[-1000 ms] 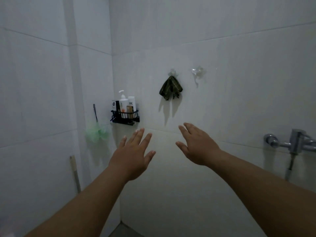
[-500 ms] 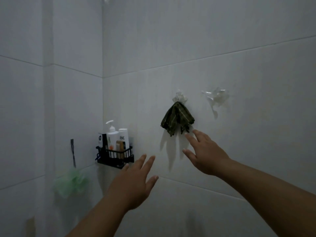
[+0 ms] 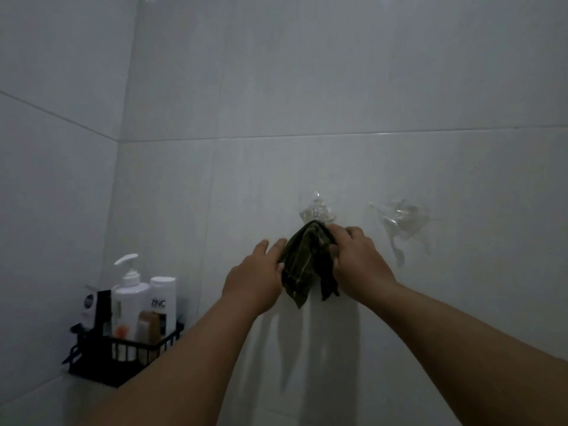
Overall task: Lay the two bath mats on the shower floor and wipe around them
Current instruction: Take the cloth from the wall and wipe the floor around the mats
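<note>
Cloth on the wall hook, both hands at it

Head view: I see a dark green cloth (image 3: 307, 262) hanging bunched from a clear hook (image 3: 316, 210) on the tiled wall (image 3: 338, 87). My right hand (image 3: 356, 265) curls its fingers round the cloth's right side, just under the hook. My left hand (image 3: 256, 278) touches the cloth's left edge with fingers nearly straight. A second clear hook (image 3: 399, 215) sits to the right. Low left, a black wire rack (image 3: 123, 352) holds bottles (image 3: 132, 302). No bath mats are visible here.
</note>
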